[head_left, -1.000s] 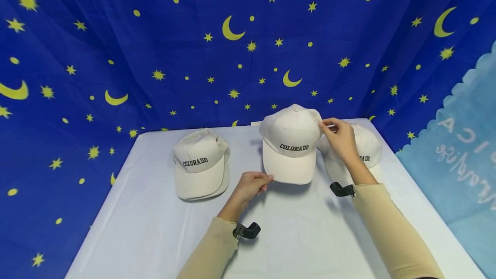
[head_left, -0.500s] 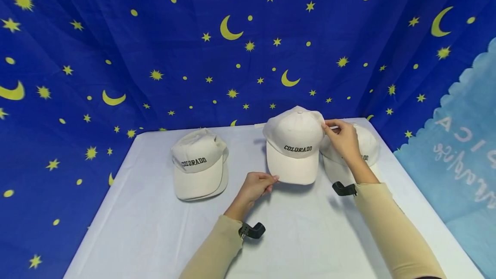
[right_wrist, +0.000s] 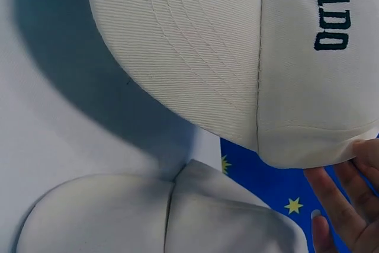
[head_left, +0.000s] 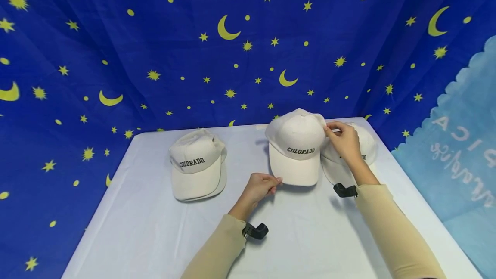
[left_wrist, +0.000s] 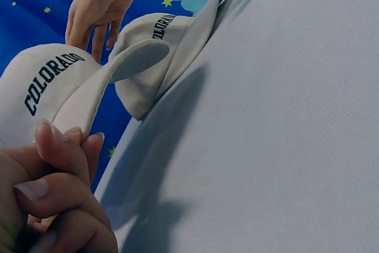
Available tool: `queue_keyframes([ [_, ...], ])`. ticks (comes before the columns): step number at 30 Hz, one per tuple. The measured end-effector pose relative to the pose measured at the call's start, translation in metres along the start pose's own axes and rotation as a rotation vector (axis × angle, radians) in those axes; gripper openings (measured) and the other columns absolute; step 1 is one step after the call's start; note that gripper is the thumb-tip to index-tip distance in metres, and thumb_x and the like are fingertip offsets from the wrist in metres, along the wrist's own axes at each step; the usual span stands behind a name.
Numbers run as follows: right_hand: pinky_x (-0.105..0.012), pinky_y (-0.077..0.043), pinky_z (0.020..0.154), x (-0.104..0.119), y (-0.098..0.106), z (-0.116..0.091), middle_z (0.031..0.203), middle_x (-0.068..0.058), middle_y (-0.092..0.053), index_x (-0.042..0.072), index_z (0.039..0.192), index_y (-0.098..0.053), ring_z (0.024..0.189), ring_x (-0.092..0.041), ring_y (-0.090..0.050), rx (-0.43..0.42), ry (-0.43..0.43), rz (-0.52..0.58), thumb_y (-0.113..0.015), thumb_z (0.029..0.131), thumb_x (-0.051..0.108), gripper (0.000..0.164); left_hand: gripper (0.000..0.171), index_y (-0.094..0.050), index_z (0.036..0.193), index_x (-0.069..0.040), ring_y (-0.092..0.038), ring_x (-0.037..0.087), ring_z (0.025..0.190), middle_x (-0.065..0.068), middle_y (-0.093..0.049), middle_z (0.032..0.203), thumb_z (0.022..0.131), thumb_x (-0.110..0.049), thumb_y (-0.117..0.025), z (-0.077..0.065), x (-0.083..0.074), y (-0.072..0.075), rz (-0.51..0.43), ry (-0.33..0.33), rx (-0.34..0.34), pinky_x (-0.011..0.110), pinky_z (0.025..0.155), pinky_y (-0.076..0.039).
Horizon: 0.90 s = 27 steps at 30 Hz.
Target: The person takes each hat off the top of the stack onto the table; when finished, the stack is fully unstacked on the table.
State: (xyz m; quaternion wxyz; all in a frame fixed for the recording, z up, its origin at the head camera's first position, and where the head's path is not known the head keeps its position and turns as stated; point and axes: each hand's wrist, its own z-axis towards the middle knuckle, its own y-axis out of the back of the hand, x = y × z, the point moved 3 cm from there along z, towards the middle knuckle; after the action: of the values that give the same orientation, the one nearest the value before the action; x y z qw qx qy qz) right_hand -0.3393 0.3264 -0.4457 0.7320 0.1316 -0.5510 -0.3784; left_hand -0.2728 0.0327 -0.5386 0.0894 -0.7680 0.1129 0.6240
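A cream baseball cap [head_left: 297, 141] lettered COLORADO is held up above the table between both hands, its visor toward me. My left hand [head_left: 260, 186] pinches the visor's left corner between thumb and fingers, as the left wrist view also shows on the cap [left_wrist: 47, 81]. At the crown's right side my right hand [head_left: 345, 140] pinches the fabric with thumb and fingertips. Behind the right hand lies another cream cap [head_left: 368, 143], partly hidden by hand and wrist. In the right wrist view, the held cap [right_wrist: 314, 105] hangs above that lying cap [right_wrist: 95, 214].
On the left of the white-covered table [head_left: 128, 227] lie stacked cream caps [head_left: 197, 162], a second visor showing under the top one. A blue star-and-moon cloth [head_left: 186, 46] rises behind the table. A light-blue lettered cloth [head_left: 465, 132] hangs at the right.
In the head view the held cap and both hands have shifted slightly right and a little lower. Both hands keep their pinch. The whole background drifts slightly left.
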Motion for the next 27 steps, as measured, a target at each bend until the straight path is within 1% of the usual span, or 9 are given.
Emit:
queue_keyframes([
  [2,-0.021,-0.046,0.066,-0.001,0.0,-0.001,0.115,-0.015,-0.073,0.005,0.115,-0.074,0.092,-0.029,-0.072,0.002,-0.013,-0.008,-0.065,0.101,0.039,0.038,0.025,-0.077,0.087,0.006,-0.048,0.005,0.048,0.004,-0.067,0.064,0.094,-0.018,-0.076,0.0,0.0,0.0,-0.007,-0.001,0.002,0.017,0.045,-0.035],
  [5,-0.025,-0.048,0.068,-0.003,-0.001,-0.002,0.115,-0.016,-0.073,0.005,0.115,-0.074,0.094,-0.033,-0.072,0.004,-0.024,-0.013,-0.064,0.101,0.04,0.039,0.023,-0.077,0.085,0.005,-0.05,0.004,0.049,0.007,-0.07,0.07,0.093,-0.016,-0.076,0.0,0.0,-0.001,-0.011,0.001,0.002,0.017,0.046,-0.036],
  [10,-0.029,-0.05,0.074,-0.008,-0.003,-0.002,0.118,-0.016,-0.072,0.005,0.116,-0.073,0.099,-0.033,-0.073,0.022,-0.028,-0.012,-0.064,0.101,0.04,0.039,0.021,-0.077,0.085,0.004,-0.049,0.004,0.048,0.003,-0.065,0.062,0.093,-0.015,-0.076,0.001,0.002,-0.003,-0.004,0.017,-0.004,0.017,0.046,-0.035],
  [13,-0.03,-0.051,0.075,-0.011,-0.003,-0.002,0.118,-0.016,-0.072,0.005,0.116,-0.073,0.1,-0.033,-0.073,0.029,-0.031,-0.012,-0.065,0.101,0.039,0.039,0.022,-0.077,0.085,0.005,-0.049,0.004,0.048,0.0,-0.062,0.059,0.093,-0.015,-0.076,0.002,0.003,-0.002,0.007,0.021,-0.007,0.017,0.047,-0.036],
  [17,-0.031,-0.051,0.074,-0.012,-0.005,-0.002,0.117,-0.017,-0.072,0.004,0.115,-0.073,0.1,-0.035,-0.073,0.033,-0.026,-0.013,-0.065,0.101,0.038,0.038,0.021,-0.078,0.086,0.003,-0.048,0.004,0.048,-0.002,-0.062,0.057,0.093,-0.017,-0.077,0.004,0.004,0.0,0.038,0.02,-0.026,0.017,0.046,-0.035],
  [19,-0.034,-0.052,0.075,-0.013,-0.006,-0.001,0.116,-0.017,-0.072,0.003,0.115,-0.073,0.1,-0.036,-0.073,0.034,-0.021,-0.012,-0.065,0.101,0.036,0.037,0.021,-0.078,0.087,0.002,-0.048,0.004,0.048,-0.002,-0.061,0.056,0.093,-0.018,-0.076,0.004,0.004,0.001,0.048,0.023,-0.03,0.017,0.046,-0.035],
  [24,-0.045,-0.053,0.08,-0.016,-0.008,-0.001,0.117,-0.018,-0.072,0.003,0.115,-0.073,0.102,-0.037,-0.072,0.044,-0.024,-0.03,-0.065,0.102,0.034,0.034,0.023,-0.079,0.087,0.002,-0.042,0.005,0.045,-0.003,-0.059,0.053,0.094,-0.02,-0.076,0.005,0.002,0.002,0.077,0.022,-0.017,0.018,0.044,-0.031],
  [27,-0.049,-0.053,0.082,-0.017,-0.009,0.0,0.117,-0.018,-0.072,0.004,0.116,-0.073,0.103,-0.037,-0.072,0.054,-0.035,-0.039,-0.064,0.102,0.034,0.035,0.024,-0.078,0.087,0.003,-0.04,0.005,0.045,-0.003,-0.06,0.054,0.094,-0.02,-0.075,0.006,0.003,0.001,0.088,0.017,-0.011,0.019,0.043,-0.03],
])
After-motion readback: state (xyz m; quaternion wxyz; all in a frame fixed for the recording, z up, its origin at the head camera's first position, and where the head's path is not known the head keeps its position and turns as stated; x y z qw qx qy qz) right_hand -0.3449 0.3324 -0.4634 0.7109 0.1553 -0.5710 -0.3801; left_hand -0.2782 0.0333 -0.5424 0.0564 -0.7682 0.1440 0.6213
